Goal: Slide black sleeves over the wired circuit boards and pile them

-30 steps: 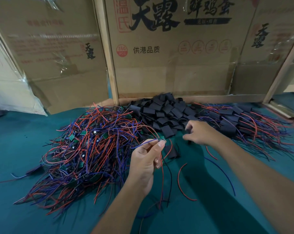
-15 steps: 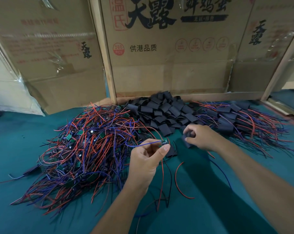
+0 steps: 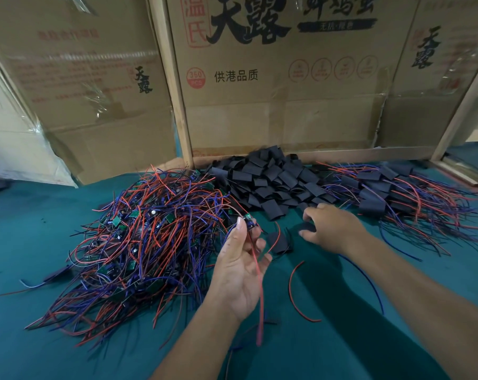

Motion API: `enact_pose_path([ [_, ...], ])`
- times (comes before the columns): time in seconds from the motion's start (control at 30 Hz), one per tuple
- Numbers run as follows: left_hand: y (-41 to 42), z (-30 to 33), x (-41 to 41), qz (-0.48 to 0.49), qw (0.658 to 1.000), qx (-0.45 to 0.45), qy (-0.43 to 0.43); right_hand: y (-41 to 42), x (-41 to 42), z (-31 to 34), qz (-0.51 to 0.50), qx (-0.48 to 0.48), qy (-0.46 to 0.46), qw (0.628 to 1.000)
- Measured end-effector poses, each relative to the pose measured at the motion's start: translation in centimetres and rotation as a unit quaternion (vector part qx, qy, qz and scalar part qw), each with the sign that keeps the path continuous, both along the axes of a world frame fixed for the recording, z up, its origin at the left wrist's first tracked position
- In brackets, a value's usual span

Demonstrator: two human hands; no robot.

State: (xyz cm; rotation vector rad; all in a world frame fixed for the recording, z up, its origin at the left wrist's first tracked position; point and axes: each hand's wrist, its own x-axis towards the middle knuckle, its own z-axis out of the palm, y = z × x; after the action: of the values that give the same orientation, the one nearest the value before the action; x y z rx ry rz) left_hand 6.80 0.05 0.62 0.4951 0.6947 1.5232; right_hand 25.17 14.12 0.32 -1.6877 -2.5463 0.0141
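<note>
From the head camera: held one small circuit board (image 3: 248,218) up in the left hand (image 3: 240,270), pinched at the tip of thumb and finger, with the other fingers loose and half open. Let its red wire (image 3: 257,283) hang down past the palm.

Had the right hand (image 3: 331,226) low on the green table (image 3: 40,338), fingers curled over one black sleeve (image 3: 307,228), likely pinching it. Kept it at the near edge of the sleeve heap (image 3: 273,182), with the tangle of bare wired boards (image 3: 150,237) to the left and the done pile (image 3: 397,193) to the right.

Looked very light, both of them. Looked soft and flat, that sleeve, so probably needed a squeeze on its side edges to pop the mouth open. Looked hard and tiny, that board, so best held by its edges. Looked bendy and easy to snag, those wires, so best fed in first.
</note>
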Motion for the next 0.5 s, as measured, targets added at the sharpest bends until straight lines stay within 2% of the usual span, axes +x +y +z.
enact_pose_path([
  [0.13,-0.3,0.2,0.5,-0.018,1.000,0.020,0.000,-0.2,0.1,-0.3,-0.003,0.004,0.007,1.000],
  [0.3,-0.5,0.4,0.7,-0.018,0.998,0.054,0.007,-0.1,0.4,-0.1,-0.021,-0.058,0.052,0.997],
  [0.4,-0.4,0.4,0.9,-0.011,0.998,0.054,-0.007,-0.7,0.7,0.2,-0.024,-0.063,0.043,0.997],
  [0.47,-0.4,0.4,1.0,-0.003,0.999,0.050,-0.008,-2.1,0.4,1.1,-0.004,-0.032,0.112,0.993],
  [0.5,-0.4,0.4,1.0,0.001,0.999,0.050,-0.005,-3.1,0.1,1.7,0.012,-0.021,0.192,0.981],
])
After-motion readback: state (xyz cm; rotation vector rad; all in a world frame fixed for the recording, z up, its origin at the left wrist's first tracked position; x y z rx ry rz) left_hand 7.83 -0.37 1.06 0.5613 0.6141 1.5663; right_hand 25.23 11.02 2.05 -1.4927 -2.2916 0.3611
